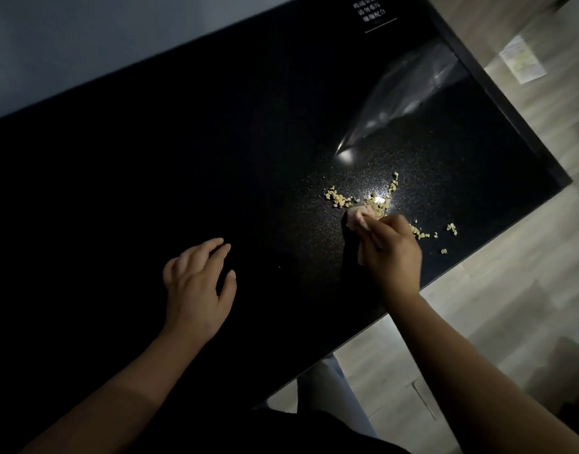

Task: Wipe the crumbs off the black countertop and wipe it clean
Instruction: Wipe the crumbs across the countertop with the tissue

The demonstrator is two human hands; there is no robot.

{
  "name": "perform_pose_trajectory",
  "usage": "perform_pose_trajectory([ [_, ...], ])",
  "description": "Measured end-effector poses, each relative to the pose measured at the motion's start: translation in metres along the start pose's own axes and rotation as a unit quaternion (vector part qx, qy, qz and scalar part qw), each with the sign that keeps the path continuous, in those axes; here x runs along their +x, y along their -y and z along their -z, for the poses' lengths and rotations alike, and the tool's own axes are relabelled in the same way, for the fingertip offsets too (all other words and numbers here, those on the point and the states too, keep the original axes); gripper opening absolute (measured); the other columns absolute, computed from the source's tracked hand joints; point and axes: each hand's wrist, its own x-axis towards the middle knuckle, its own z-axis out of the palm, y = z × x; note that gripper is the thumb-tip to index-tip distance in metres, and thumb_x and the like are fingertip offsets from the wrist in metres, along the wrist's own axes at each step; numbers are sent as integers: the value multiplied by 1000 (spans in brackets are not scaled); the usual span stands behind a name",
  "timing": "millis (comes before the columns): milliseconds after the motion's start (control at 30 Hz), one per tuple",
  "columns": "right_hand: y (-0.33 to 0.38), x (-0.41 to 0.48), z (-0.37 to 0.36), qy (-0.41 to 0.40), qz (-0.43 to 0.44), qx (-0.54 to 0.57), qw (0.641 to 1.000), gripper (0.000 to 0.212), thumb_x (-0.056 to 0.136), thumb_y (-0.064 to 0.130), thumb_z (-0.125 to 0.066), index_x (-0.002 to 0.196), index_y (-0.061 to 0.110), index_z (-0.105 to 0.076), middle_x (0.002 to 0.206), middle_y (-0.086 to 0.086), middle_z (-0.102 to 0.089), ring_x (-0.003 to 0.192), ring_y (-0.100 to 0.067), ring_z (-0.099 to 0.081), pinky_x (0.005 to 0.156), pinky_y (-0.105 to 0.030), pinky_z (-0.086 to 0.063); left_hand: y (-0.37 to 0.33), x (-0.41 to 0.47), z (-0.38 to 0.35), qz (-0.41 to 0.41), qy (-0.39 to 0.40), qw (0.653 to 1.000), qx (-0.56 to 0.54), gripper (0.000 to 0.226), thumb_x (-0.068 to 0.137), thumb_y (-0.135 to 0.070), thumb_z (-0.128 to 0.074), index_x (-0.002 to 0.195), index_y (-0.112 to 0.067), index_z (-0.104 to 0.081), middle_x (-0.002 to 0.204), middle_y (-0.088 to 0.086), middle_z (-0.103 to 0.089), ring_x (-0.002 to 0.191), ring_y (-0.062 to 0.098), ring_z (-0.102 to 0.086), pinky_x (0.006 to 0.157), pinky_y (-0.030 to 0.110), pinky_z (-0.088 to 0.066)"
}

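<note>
While the right hand [391,249] pinches a soft wad of cloth [358,219] against the crumbs [339,197], these light, loose bits will likely scatter, and the left hand [198,283] rests spread, holding nothing, on the countertop [150,175].

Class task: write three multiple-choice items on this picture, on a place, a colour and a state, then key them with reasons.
1. Where on the black speckled countertop do the small crumbs lie? A near its right end; B at its left end; C beside the wall.
2. What colour are the crumbs? A blue; B pale yellow; C red.
3. How is the left hand? A gripping a cup; B open, empty; C fisted.
Key: 1 A, around the right hand gripping a small pale cloth; 2 B, yellowish against the black; 3 B, fingers spread.
</note>
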Motion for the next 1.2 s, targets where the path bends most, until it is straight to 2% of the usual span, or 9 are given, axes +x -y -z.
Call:
perform_pose_trajectory([
  [200,53,-5,-11,18,34,83,996,20,89,20,-68,107,12,-73,86,3,-53,75,-2,-45,65,-9,-34,2,1,-1,-5,-12,1000,-15,48,88,-40,-37,125,-16,-59,135,-1,-51,121,21,-45,100,51,-32],
  [300,81,13,-43,17,25,107,994,19,92,25,-65,106,16,-73,86,3,-54,74,-5,-49,65,-15,-38,4,1,0,-11,-12,999,-31,48,89,-40,-37,125,-16,-59,134,-1,-51,120,19,-43,99,51,-33],
  [400,88,38,-73,23,11,66,998,20,93,31,-61,105,21,-73,88,3,-55,75,-10,-54,61,-22,-39,7,2,-1,-12,-5,999,-34,48,90,-40,-37,126,-17,-58,135,-3,-51,120,19,-44,99,51,-34],
  [533,76,53,-83,27,17,11,999,23,94,39,-57,102,22,-72,87,1,-55,76,-17,-55,58,-22,-30,7,2,-1,-13,-10,999,-34,46,89,-39,-38,124,-18,-60,134,-3,-52,120,19,-46,99,50,-34],
  [733,17,52,-46,-32,-74,-39,996,26,92,41,-61,104,22,-74,91,-3,-58,75,-22,-58,60,-23,-34,3,4,-2,11,-15,999,-31,46,87,-40,-38,122,-20,-60,133,-5,-52,119,16,-43,99,51,-33],
  [867,-9,52,-14,-45,-96,-42,993,26,92,35,-62,109,18,-73,93,-5,-58,79,-22,-60,65,-22,-34,0,4,-3,19,-26,999,-24,46,86,-39,-39,120,-18,-61,131,-3,-54,118,17,-43,97,51,-34],
  [1067,31,36,-6,-43,-24,22,999,18,90,23,-68,104,15,-74,84,1,-53,70,-1,-40,59,-13,-27,-5,7,-3,25,-30,999,-22,46,87,-39,-38,119,-17,-61,129,-1,-54,118,22,-46,97,51,-34],
  [1133,45,20,-15,-1,13,35,999,18,90,25,-66,104,16,-73,84,0,-53,69,-5,-43,59,-15,-31,-8,7,-2,28,-33,999,-25,46,87,-40,-37,119,-16,-61,129,-1,-54,117,23,-46,98,51,-34],
  [1200,48,3,-26,39,30,44,998,20,92,28,-63,107,18,-72,86,1,-53,70,-13,-51,59,-25,-40,-10,7,-1,31,-37,998,-28,47,87,-40,-37,119,-16,-61,129,0,-54,118,24,-46,99,52,-33],
])
